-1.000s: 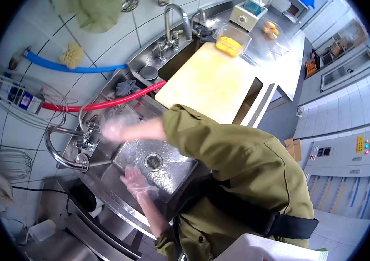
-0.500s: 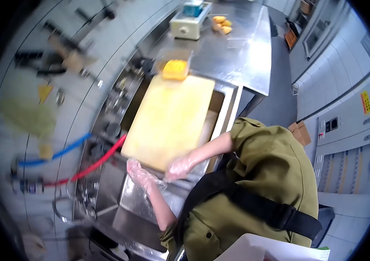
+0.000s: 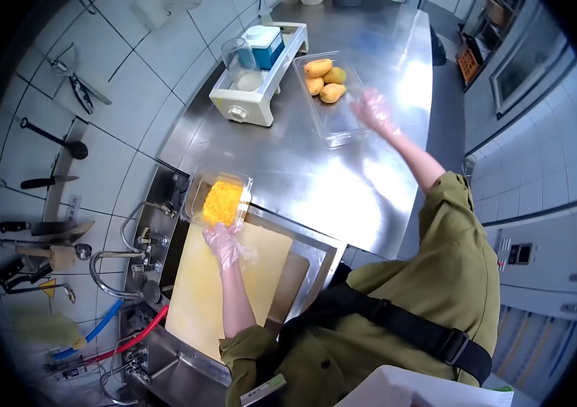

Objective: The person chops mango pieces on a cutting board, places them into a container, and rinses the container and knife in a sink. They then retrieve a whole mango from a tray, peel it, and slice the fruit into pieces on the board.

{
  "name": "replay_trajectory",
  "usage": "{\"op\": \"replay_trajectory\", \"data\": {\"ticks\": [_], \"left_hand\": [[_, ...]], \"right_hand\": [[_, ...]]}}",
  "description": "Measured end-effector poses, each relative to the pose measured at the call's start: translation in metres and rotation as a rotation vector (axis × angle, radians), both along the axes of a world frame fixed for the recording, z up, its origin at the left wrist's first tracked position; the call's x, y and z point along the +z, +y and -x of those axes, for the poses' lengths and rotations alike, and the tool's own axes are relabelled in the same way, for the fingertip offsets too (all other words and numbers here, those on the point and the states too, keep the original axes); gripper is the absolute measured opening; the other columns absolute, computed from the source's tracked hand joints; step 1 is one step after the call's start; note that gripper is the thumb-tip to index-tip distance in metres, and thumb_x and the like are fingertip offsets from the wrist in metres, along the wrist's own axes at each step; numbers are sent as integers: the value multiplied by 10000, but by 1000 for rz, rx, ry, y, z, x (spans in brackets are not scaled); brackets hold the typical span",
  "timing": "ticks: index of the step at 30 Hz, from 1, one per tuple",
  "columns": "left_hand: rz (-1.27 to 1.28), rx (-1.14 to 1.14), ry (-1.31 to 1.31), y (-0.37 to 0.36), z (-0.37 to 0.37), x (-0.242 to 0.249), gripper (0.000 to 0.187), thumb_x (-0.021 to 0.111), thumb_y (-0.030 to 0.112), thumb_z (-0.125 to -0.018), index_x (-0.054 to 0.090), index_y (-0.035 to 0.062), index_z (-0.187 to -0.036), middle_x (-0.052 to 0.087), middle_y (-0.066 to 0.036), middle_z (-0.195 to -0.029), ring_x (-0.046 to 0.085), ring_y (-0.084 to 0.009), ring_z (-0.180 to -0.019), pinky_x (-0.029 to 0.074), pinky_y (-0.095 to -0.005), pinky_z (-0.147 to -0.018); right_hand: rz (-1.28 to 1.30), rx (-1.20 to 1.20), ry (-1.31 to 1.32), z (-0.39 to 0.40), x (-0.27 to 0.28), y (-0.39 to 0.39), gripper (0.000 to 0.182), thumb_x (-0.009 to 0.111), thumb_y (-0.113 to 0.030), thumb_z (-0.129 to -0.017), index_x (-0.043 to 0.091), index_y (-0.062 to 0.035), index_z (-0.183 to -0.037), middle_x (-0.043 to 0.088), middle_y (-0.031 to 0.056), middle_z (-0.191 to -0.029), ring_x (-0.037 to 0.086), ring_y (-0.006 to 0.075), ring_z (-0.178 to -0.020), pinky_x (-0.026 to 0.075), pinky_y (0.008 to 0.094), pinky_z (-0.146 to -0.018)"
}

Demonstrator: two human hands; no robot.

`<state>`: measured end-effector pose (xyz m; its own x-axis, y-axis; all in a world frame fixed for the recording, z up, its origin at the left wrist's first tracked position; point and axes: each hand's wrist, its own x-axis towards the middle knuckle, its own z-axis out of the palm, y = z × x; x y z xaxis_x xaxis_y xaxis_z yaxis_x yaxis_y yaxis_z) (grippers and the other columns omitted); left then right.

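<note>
My left hand (image 3: 222, 245), in a clear plastic glove, closes on the near rim of a clear plastic container (image 3: 197, 193). Inside lies a block of chopped orange-yellow fruit (image 3: 223, 202), which looks like mango. The container is at the far end of a pale yellow cutting board (image 3: 197, 292) that lies over the sink. Farther off, my gloved right hand (image 3: 374, 112) reaches over the steel counter, fingers extended and apart, beside a clear tray (image 3: 343, 129). Several whole yellow mangoes (image 3: 332, 93) lie in that tray. Whether the right fingertips touch its edge is hard to see.
A white machine (image 3: 241, 112) with a blue-and-white block on it stands on the steel counter (image 3: 302, 166) along the wall. Faucets (image 3: 115, 254) and a red hose (image 3: 132, 342) edge the sink (image 3: 187, 370). Knives (image 3: 44, 228) and ladles hang on the tiled wall.
Both hands were together at the board's near end. My left hand has moved forward to the chopped-fruit container, and my right hand out to the mango tray. The view has shifted forward.
</note>
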<state>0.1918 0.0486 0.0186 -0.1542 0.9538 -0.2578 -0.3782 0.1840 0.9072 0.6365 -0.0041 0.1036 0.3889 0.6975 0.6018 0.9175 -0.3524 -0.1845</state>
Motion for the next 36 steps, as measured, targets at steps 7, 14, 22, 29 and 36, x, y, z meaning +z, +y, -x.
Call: {"op": "replay_trajectory", "data": {"ticks": [7,14,22,29,36], "left_hand": [[22,-88,-89,50,-50,-1,230,505,-8,-755,339,56,-901,474,-121,-835,535,-215,-609,514,-363,-554],[29,-38,-95,80,-79,23,292,530,174,-847,332,37,-1012,457,-133,-887,551,-274,-794,490,-368,-753],[-44,-440,862,-12,-60,61,390,509,358,-855,512,54,-1099,534,-88,-1108,529,-185,-925,402,-319,-843],[-332,-407,456,-58,-95,6,375,449,267,-890,395,39,-1184,455,-138,-1145,437,-245,-1084,346,-344,-920],[-385,-77,439,-93,-61,30,410,518,245,-829,445,-20,-1133,498,-206,-1103,462,-331,-1057,360,-399,-905]], "right_hand": [[585,255,431,-98,-102,30,204,536,-238,-692,632,-59,-670,599,174,-799,593,301,-787,468,394,-708],[616,147,1337,68,-11,-82,304,545,-248,-819,494,51,-821,583,98,-578,548,142,-453,449,254,-433],[352,489,186,73,17,-16,416,604,-375,-756,562,-25,-976,590,159,-820,580,316,-735,469,366,-639],[525,790,-252,80,-27,36,704,655,-365,-679,350,-88,-1250,496,172,-1113,519,311,-994,422,416,-824],[957,663,285,94,12,58,677,660,-352,-665,349,-102,-1212,487,167,-1120,513,285,-1009,430,358,-821]]}}
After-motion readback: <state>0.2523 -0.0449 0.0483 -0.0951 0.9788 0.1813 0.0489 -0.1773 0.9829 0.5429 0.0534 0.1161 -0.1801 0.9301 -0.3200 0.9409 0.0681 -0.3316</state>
